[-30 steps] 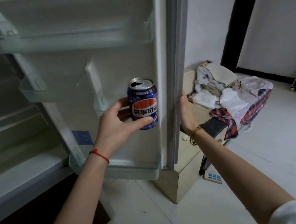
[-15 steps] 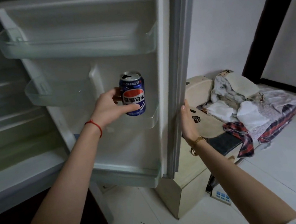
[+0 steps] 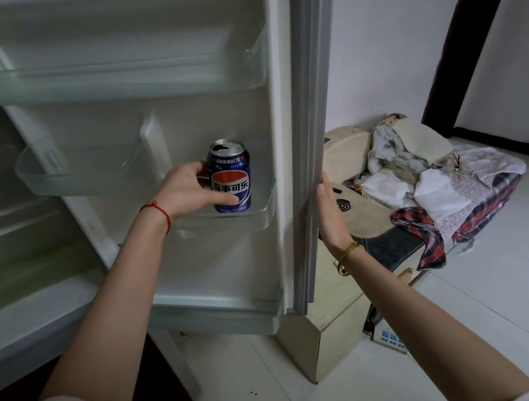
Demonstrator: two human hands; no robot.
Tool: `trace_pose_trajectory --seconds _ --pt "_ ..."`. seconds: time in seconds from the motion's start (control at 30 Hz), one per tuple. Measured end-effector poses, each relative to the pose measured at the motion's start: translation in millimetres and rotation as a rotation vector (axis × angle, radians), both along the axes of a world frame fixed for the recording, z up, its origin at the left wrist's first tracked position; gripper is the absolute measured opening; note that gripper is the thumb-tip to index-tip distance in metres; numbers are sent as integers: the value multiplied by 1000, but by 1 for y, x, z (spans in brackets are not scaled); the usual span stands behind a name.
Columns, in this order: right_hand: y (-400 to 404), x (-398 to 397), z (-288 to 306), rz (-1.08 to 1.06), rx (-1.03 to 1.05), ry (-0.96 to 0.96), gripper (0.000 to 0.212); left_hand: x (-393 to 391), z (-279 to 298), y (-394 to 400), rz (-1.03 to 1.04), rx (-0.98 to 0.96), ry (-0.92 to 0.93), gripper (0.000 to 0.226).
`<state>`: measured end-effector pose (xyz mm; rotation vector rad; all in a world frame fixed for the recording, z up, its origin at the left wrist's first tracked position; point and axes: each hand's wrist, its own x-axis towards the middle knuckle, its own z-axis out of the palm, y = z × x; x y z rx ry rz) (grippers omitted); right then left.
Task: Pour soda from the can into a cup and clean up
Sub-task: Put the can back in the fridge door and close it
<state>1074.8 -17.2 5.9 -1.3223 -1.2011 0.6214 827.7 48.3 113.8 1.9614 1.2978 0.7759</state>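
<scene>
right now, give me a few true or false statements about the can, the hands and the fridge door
1. The left hand grips the can. True.
2. The can lies on its side. False: it stands upright in a door shelf.
3. The can is opened. True: its top shows an open mouth.
4. The right hand holds a cup. False: it rests with straight fingers on the edge of the fridge door; no cup is in view.
5. The top door shelf is full of bottles. False: nothing shows in it.

One soda can (image 3: 230, 175), two hands, four clear door shelves, one heap of clothes (image 3: 440, 179).
</scene>
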Motion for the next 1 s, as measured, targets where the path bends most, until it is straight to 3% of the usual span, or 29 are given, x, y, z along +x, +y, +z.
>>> trace_pose_trajectory --seconds 0.2,0.5,0.67,0.8,0.9,1.0 --pt "-4 -2 3 -5 -20 9 59 0 -5 3 0 -17 -6 64" --pt "-7 -2 0 -3 -11 19 63 -4 -6 -10 5 -40 -6 63" --pt "-11 -5 4 3 -19 17 59 -10 -13 -37 171 172 54 71" --pt "-18 -7 4 9 -29 18 58 -6 -32 -85 337 513 -30 44" --pt "-26 -10 6 16 -16 17 57 2 -51 -115 318 640 -116 34" --pt "-34 -14 5 3 -30 8 57 10 -71 -136 242 657 -73 40"
